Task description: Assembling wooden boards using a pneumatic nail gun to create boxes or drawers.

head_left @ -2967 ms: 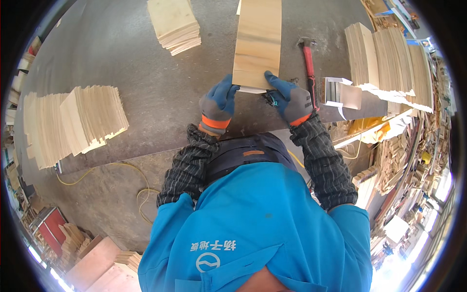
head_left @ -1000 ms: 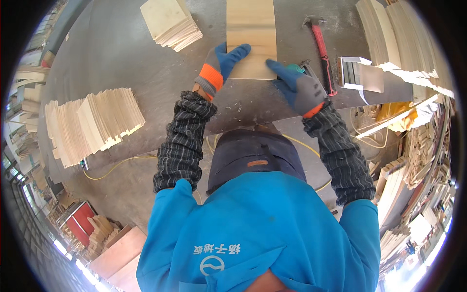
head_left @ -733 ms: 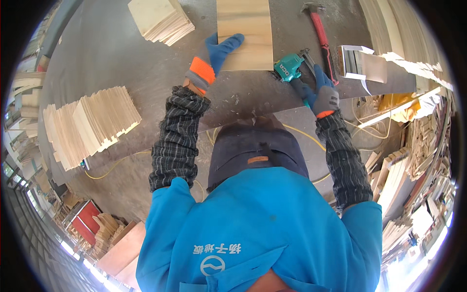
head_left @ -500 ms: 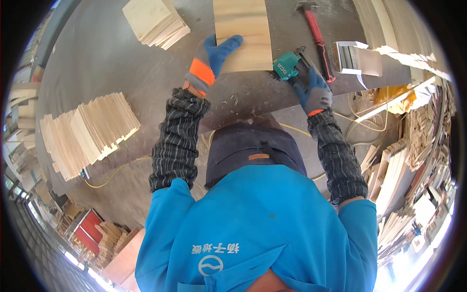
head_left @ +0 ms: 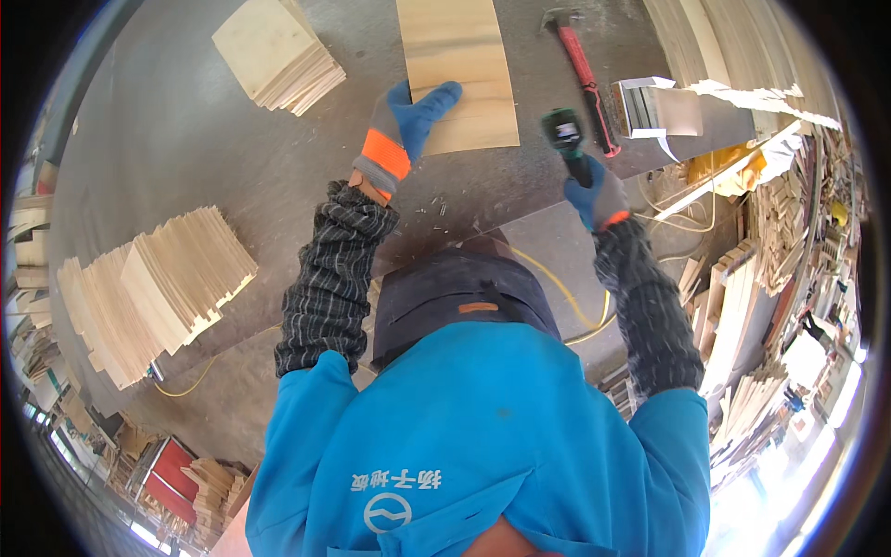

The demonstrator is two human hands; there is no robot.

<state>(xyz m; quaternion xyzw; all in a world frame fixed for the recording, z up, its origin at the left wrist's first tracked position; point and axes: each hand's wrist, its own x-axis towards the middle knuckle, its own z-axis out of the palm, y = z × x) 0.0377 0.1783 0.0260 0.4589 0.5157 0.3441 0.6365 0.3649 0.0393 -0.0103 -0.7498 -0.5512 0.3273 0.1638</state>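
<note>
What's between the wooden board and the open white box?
In the head view: the red hammer and, left of it, the green power tool held in the right hand.

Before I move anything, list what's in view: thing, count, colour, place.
Wood panel: one, tan, top centre
Hammer: one, red-and-black handle, right of the panel
Power tool: one, green and black, blurred, between panel and hammer
Open box: one, white, right of the hammer
Wood stacks: several, pale, left, upper left, upper right
Table: one, grey-brown, across the top
Yellow cord: count unclear, centre and lower left
Red box: one, lower left
Scrap wood: many, tan, right side
Shirt: one, blue, lower centre
Sleeves: two, dark striped, both forearms
Left hand: one, blue-grey glove, touching the panel
Right hand: one, blue-grey glove, fingers round the tool's handle
</note>
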